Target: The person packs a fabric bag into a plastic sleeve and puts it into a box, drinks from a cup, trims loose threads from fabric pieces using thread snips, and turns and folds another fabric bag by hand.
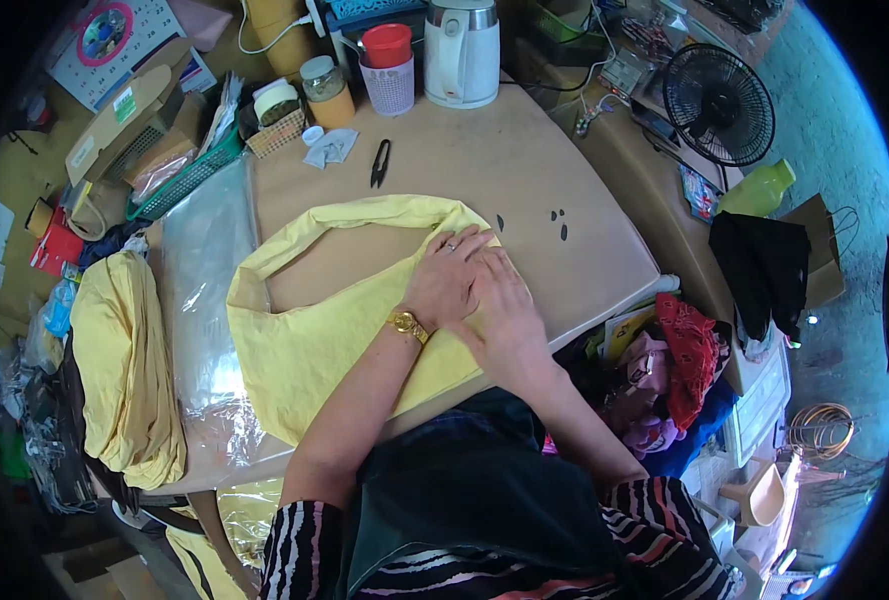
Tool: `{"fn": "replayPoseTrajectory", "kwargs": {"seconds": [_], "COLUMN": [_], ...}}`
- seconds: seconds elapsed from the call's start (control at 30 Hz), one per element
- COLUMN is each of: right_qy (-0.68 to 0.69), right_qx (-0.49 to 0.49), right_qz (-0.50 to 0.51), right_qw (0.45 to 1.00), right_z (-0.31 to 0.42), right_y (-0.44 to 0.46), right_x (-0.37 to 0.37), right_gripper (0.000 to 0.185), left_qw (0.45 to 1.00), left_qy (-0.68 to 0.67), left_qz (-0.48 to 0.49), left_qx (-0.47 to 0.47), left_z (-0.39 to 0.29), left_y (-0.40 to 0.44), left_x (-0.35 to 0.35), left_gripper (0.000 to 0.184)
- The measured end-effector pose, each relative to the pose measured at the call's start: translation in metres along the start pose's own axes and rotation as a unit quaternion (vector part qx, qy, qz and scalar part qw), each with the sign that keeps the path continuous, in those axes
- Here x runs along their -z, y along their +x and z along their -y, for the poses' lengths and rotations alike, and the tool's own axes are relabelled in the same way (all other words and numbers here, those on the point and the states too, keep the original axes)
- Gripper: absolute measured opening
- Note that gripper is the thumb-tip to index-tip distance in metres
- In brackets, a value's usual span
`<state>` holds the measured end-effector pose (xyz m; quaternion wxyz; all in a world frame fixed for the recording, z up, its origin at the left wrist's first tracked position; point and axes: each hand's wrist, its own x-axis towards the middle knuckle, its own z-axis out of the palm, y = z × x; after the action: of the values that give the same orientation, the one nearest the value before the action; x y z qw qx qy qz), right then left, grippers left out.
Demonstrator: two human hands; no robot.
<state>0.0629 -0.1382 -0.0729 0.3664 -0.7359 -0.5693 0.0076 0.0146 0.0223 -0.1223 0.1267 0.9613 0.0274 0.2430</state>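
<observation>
A yellow cloth shoulder bag (314, 350) lies flat on the table, its wide strap looped toward the far side. My left hand (446, 282), with a ring and a gold watch at the wrist, rests flat on the right part of the bag where the strap joins the body. Beside it, partly overlapping its fingertips, my right hand (509, 325) presses on the bag's right edge, fingers stretched out and slightly blurred. Neither hand grips anything visible. Beyond the strap lies a pair of black thread snips (380, 163).
Clear plastic sleeves (204, 300) lie left of the bag, with a pile of folded yellow cloth (124, 370) at the table's left edge. A white kettle (462, 55), a lilac plastic basket (389, 88) and jars line the back. A black fan (719, 105) stands right.
</observation>
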Motion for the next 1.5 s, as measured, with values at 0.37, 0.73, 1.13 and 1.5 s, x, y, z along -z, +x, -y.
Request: {"fn": "replayPoseTrajectory", "kwargs": {"seconds": [0.37,0.73,1.13,1.5], "right_qy": [-0.202,0.035,-0.027,-0.191], "right_qx": [0.019,0.265,0.302,0.107], "right_qz": [0.168,0.314,0.312,0.201], "right_qw": [0.965,0.911,0.901,0.955], "right_z": [-0.058,0.086,0.087,0.01], "right_y": [-0.01,0.042,0.096,0.012], "right_x": [0.006,-0.061,-0.177,0.006], "right_gripper": [0.083,0.051,0.07,0.07], "left_qw": [0.973,0.968,0.967,0.726], "left_qy": [-0.138,0.033,-0.009,0.104], "left_qz": [0.14,0.093,0.139,-0.68], "left_qx": [0.119,0.233,0.213,-0.009], "left_z": [-0.059,-0.092,-0.086,-0.144], "left_y": [-0.05,-0.181,-0.18,-0.21], "left_x": [0.074,0.092,0.104,0.332], "left_gripper": [0.038,0.077,0.09,0.037]}}
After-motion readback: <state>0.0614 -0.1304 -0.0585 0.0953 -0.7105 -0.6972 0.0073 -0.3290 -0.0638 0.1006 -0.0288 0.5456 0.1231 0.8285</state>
